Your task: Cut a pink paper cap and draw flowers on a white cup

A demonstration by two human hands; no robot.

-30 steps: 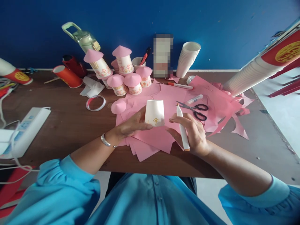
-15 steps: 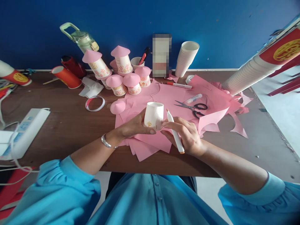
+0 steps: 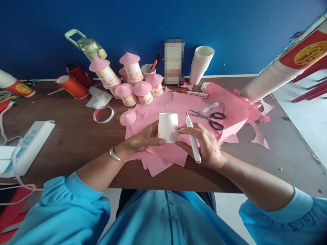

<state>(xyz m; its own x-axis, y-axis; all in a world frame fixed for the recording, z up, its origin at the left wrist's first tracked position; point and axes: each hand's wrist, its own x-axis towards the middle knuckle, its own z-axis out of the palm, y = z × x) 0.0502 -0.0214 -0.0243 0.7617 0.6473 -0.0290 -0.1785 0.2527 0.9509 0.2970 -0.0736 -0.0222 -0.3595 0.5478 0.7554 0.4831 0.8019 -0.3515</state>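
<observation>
Scanning from the left edge: white power strip (image 3: 25, 144) lying flat on the counter (image 3: 71, 136), cords trailing off the near side. Farther back, orange cup (image 3: 73, 86) tipped on its side; tape roll (image 3: 103, 114) flat just ahead of it. Behind, cluster of decorated cups with pink cone roofs (image 3: 133, 85); one loose pink cone (image 3: 127, 117) resting at the edge of the pink paper sheets (image 3: 166, 153).

Left hand (image 3: 143, 137) curled around the inverted white paper cup (image 3: 168, 126), fingers closed on its lower rim, cup held just above the pink sheets, small yellow marks visible near the rim. Right hand (image 3: 204, 144) touching the cup's opposite side with the fingertips while pinching a white marker (image 3: 192, 137), tip pointing up and away from the cup wall.

Rightward: scissors (image 3: 211, 119) lying open on the paper, glue stick (image 3: 209, 107) and red-capped pen (image 3: 194, 93) beyond, stack of white cups (image 3: 200, 64) against the wall, long sleeve of cups (image 3: 270, 80) lying slanted.

Likely faults, as judgement: thin cup wall denting under too firm a squeeze; fresh ink smearing under the fingertips bearing on the marked band; uncapped tip brushing the cup or a sleeve and leaving a stray line; cup slipping on the loose sheets if set down.
</observation>
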